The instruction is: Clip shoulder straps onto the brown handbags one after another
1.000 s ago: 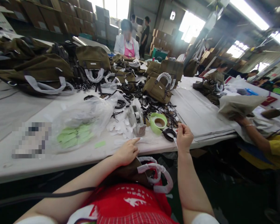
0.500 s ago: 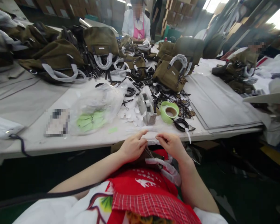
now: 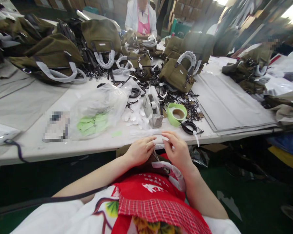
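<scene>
In front of my apron lies an olive bag [image 3: 146,165], mostly covered by my hands and forearms. One of its handles [image 3: 172,168], wrapped in white film, loops towards my right wrist. My left hand [image 3: 141,151] rests over the bag, fingers bent and closed at a whitish wrapped strip [image 3: 159,140] by the table edge; the strip looks like the other handle. At the strip's right end is my right hand [image 3: 178,151], thumb and forefinger apart, with nothing plain between them. A grey tape dispenser [image 3: 153,112] stands just beyond my fingers.
A green tape roll [image 3: 177,114], a black coiled strap [image 3: 189,127] and a plastic bag [image 3: 97,107] with green pieces lie on the table. Olive handbags [image 3: 177,73] stand behind, among black straps. A phone [image 3: 56,126] lies left. A co-worker [image 3: 143,19] sits opposite.
My right hand's fingertips, close together before, have risen slightly and parted. My left hand stays nearly in place, its fingers a little more drawn together. The whole view has shifted slightly.
</scene>
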A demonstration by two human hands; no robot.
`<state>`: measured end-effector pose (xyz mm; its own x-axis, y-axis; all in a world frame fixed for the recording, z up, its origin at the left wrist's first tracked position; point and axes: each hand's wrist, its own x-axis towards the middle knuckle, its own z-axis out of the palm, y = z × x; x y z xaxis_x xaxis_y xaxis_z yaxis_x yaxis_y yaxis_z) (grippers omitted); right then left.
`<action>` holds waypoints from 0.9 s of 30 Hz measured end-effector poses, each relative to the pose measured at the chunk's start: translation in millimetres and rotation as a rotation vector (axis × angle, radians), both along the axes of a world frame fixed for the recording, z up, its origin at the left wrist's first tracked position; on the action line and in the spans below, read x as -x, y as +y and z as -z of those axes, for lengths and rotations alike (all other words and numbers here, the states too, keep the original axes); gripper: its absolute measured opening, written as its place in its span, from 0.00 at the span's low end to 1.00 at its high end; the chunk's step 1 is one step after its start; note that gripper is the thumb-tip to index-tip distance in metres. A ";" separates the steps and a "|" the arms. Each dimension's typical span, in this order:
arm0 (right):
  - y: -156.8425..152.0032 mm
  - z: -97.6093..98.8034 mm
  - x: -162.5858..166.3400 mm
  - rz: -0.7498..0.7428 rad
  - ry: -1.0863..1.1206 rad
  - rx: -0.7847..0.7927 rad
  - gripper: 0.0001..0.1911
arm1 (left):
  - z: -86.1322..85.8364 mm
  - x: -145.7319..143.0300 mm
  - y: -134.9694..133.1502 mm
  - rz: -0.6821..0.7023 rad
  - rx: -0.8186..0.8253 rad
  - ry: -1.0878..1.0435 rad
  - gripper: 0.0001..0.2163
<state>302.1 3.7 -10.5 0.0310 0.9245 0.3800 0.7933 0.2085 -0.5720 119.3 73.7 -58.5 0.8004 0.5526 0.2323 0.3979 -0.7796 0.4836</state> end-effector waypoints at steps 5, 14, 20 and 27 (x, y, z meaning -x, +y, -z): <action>15.7 27.4 20.5 -0.122 0.040 0.337 0.18 | -0.7 7.7 -1.7 0.016 0.029 -0.061 0.13; 21.1 47.3 25.6 -0.160 0.340 0.428 0.14 | 1.7 21.7 -7.3 -0.027 0.047 -0.141 0.12; 7.7 51.4 23.0 -0.005 -0.071 0.302 0.09 | -2.6 28.2 -4.8 -0.289 0.173 -0.245 0.12; -4.0 52.8 35.3 -0.076 -0.022 0.269 0.10 | 6.3 35.5 3.7 -0.329 0.396 -0.309 0.13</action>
<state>266.8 -0.3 -63.3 -0.0479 0.9915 0.1207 0.7938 0.1111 -0.5979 83.8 77.4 -64.8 0.5005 0.8521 0.1531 0.3825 -0.3762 0.8439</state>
